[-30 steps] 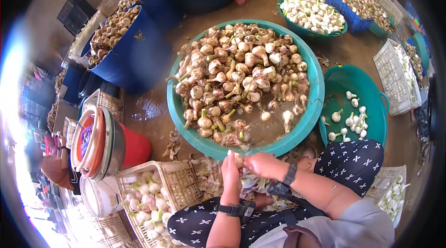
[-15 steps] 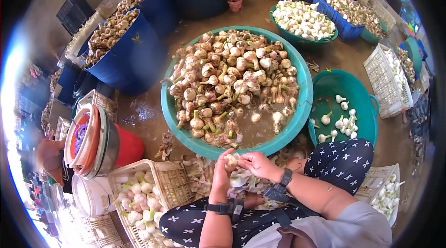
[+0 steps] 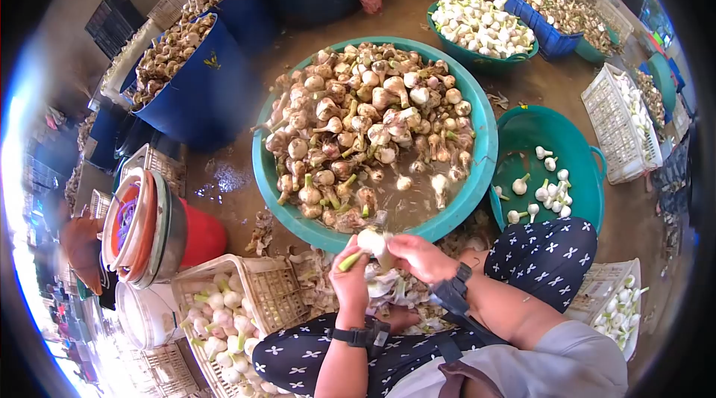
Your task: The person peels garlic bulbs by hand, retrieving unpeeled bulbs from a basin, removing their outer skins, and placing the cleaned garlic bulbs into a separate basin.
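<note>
My left hand [image 3: 350,279] is closed around a garlic bulb [image 3: 371,240] just in front of the large teal tub. The bulb is white, and its green stem points down to the left. At the bulb's right side, the fingers of my right hand [image 3: 422,258] pinch a papery garlic skin [image 3: 387,258] that hangs down. The large teal tub [image 3: 488,146] holds a heap of brownish unpeeled garlic [image 3: 350,114] and some murky water. Below my hands lies a pile of loose skins [image 3: 395,290].
Right of the tub stands a green basin [image 3: 514,174] with several white bulbs. A cream crate [image 3: 276,290] of peeled garlic is at lower left, beside stacked buckets [image 3: 153,230]. Blue barrels [image 3: 201,92] of garlic and a green basin [image 3: 488,62] of white bulbs stand farther back.
The bulb has turned, so its green stem now shows at lower left and its surface looks whiter. My right hand has pulled skin away to its side. The view has shifted slightly.
</note>
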